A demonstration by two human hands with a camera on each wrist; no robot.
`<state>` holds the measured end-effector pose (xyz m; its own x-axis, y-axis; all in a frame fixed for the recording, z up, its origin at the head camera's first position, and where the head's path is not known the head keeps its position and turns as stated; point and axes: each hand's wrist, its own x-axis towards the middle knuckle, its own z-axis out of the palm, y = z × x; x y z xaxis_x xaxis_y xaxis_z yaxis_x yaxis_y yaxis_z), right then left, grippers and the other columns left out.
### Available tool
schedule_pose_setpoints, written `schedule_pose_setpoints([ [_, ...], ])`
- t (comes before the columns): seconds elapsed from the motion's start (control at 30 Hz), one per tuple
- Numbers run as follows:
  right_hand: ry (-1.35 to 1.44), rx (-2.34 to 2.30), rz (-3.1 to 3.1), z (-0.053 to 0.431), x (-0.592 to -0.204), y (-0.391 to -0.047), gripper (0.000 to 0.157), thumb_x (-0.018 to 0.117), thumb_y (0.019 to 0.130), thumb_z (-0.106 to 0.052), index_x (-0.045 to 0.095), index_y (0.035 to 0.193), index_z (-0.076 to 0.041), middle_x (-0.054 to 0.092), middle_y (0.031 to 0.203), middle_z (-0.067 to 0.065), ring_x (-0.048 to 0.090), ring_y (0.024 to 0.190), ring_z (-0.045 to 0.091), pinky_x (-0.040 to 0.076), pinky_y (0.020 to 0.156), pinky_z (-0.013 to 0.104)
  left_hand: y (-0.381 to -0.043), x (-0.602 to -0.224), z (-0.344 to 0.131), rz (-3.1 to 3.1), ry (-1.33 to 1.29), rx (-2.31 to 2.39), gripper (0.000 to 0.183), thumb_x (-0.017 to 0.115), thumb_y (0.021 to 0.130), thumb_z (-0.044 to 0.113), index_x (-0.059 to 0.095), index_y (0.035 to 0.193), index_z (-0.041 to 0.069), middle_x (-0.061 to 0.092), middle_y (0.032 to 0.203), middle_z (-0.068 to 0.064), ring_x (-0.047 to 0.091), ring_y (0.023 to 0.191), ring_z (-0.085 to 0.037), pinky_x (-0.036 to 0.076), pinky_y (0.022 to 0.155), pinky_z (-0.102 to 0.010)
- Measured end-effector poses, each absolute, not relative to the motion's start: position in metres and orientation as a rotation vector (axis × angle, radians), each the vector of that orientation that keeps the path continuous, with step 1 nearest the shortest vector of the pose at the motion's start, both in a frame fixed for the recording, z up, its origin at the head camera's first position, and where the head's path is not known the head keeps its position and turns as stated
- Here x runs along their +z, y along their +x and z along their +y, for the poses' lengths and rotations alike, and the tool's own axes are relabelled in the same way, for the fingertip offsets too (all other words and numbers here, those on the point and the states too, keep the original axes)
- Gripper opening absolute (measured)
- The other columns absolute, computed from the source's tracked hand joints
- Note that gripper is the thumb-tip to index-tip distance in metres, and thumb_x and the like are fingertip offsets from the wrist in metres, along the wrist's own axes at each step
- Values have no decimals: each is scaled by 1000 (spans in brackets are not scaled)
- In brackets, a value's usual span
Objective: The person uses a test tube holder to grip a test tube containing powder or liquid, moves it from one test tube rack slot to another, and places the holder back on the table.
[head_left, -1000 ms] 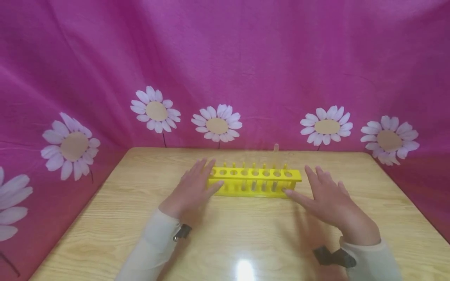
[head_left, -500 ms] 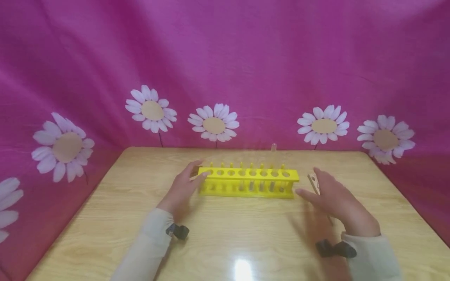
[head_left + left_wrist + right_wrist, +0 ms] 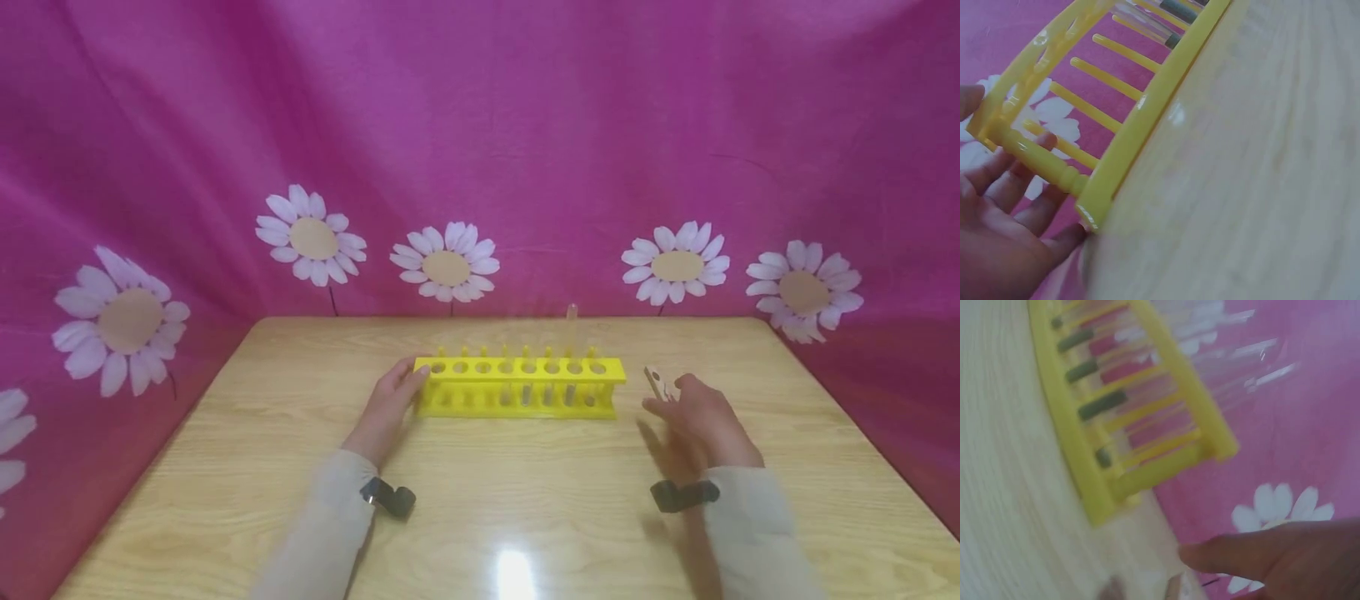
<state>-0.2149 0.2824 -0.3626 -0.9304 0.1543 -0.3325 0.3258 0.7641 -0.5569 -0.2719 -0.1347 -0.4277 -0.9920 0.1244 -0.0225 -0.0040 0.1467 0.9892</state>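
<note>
A yellow test tube rack (image 3: 517,372) stands on the table, with several clear test tubes (image 3: 572,329) in its right part. Dark matter shows at the tubes' bottoms in the right wrist view. My left hand (image 3: 385,408) holds the rack's left end, thumb over the top plate and fingers behind the end post (image 3: 1041,159). My right hand (image 3: 708,421) is over the table right of the rack, index finger (image 3: 1241,553) extended and thumb apart. Close by its fingertips lies a narrow wooden piece (image 3: 656,383) with a dark hole, like a test tube clamp; the hand hides its far part.
The wooden table (image 3: 450,508) reaches back to a magenta cloth (image 3: 480,150) printed with white daisies. Another such cloth side (image 3: 67,250) borders the table on the left. Dark wrist cameras (image 3: 386,497) sit on both sleeves.
My left hand has come to grip the rack's left end. My right hand has moved off the rack's right end, uncovering the wooden piece. The head view has shifted slightly.
</note>
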Motion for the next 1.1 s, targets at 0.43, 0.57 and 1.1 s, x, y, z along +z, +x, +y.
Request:
schedule_pose_setpoints([
  [0.43,470,-963,2839,279,-388,-224,31,63,88,-24,55,93,6,53,76,14,49,67,28,41,57,35,-269,-439,-133,2016,12,2241,65,63,90,44,40,145,18,32,151,-5,31,139,-22,22,116,-42],
  [0.57,532,-878,2858,279,-388,-224,30,63,86,-23,54,89,5,54,75,15,50,66,30,41,56,37,-269,-442,-129,1939,39,2306,63,63,91,41,40,144,17,33,150,-7,29,139,-23,18,117,-44],
  [1.1,562,-662,2992,281,-397,-230,22,63,82,-17,57,76,3,55,68,15,51,62,30,42,54,37,-267,-441,-129,1973,86,2279,57,57,95,38,40,145,17,40,145,-10,34,136,-25,21,116,-45],
])
